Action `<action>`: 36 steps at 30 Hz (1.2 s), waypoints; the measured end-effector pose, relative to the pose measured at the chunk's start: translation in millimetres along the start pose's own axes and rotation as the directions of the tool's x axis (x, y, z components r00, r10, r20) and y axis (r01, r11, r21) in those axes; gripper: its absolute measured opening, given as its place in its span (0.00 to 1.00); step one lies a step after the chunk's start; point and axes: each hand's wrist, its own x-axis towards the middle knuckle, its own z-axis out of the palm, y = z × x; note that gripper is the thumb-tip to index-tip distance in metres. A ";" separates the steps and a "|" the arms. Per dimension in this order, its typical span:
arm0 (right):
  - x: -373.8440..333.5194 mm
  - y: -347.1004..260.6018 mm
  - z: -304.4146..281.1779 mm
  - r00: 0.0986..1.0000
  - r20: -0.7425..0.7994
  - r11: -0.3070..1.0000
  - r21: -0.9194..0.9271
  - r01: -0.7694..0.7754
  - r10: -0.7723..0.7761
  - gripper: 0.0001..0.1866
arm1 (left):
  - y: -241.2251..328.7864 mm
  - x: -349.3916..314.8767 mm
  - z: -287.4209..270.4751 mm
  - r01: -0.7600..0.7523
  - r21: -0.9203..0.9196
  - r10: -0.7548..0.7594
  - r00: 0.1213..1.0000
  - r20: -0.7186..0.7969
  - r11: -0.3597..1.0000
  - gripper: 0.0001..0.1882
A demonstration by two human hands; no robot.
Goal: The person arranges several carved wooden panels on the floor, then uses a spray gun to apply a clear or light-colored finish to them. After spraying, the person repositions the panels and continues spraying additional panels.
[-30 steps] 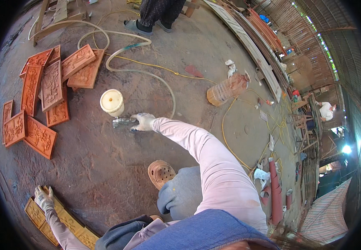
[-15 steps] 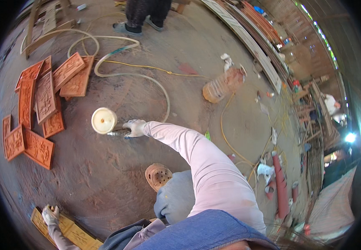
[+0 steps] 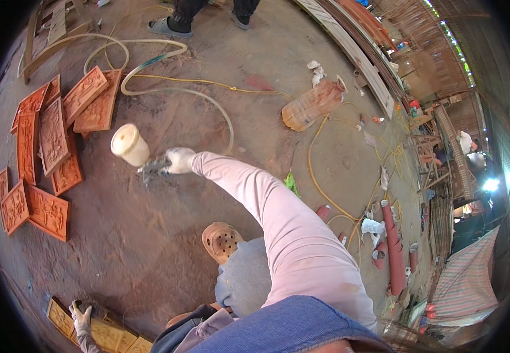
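My right hand (image 3: 179, 160), in a white glove, is closed round the grip of a metal spray gun (image 3: 155, 166). A cream cup (image 3: 129, 145) sits on top of the gun, tilted. The gun is held over the floor, right of a heap of carved panels. At the lower left, my gloved left hand (image 3: 82, 320) grips the far edge of a long, yellowish carved wooden panel (image 3: 110, 336), its thumb and fingers apart at that edge. The frame's lower edge and my clothing cut off part of this panel.
Reddish carved panels (image 3: 49, 210) lie heaped at left. A pale hose (image 3: 211, 100) and a yellow cord (image 3: 319, 176) wind across the floor. A stained plastic jug (image 3: 314, 105) lies on its side. Red-brown rolls (image 3: 395, 253) lie at right. Another person's feet (image 3: 170, 27) are at the top.
My right hand has moved slightly left and up with the spray gun, whose cup now leans. My left hand has shifted right along the panel. The other person's feet are further apart.
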 end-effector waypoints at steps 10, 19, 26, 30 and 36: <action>16.5 -1.6 -2.2 0.992 -0.113 0.998 -0.047 0.053 -0.058 0.25 | 76.4 -42.9 -6.9 0.082 0.167 -0.082 0.997 -0.008 0.983 0.22; 10.5 29.3 -6.5 0.964 -0.114 0.966 -0.127 0.226 -0.240 0.26 | 145.3 -136.5 -35.7 0.444 -0.020 -0.442 0.895 0.067 0.896 0.28; 11.3 20.9 -14.7 0.979 -0.106 0.985 -0.006 0.175 -0.174 0.24 | 171.2 -190.4 -13.1 0.585 -0.114 -0.522 0.783 0.338 0.803 0.32; 6.5 10.8 -20.7 0.977 -0.156 0.977 -0.178 0.119 -0.147 0.28 | 103.1 -188.8 -35.5 0.692 -0.355 -0.692 0.706 0.151 0.629 0.45; 0.0 -13.0 -9.9 0.969 -0.177 0.913 -0.398 0.088 -0.170 0.32 | -2.4 -142.8 -43.1 0.851 -0.266 -0.887 0.459 -0.044 0.453 0.73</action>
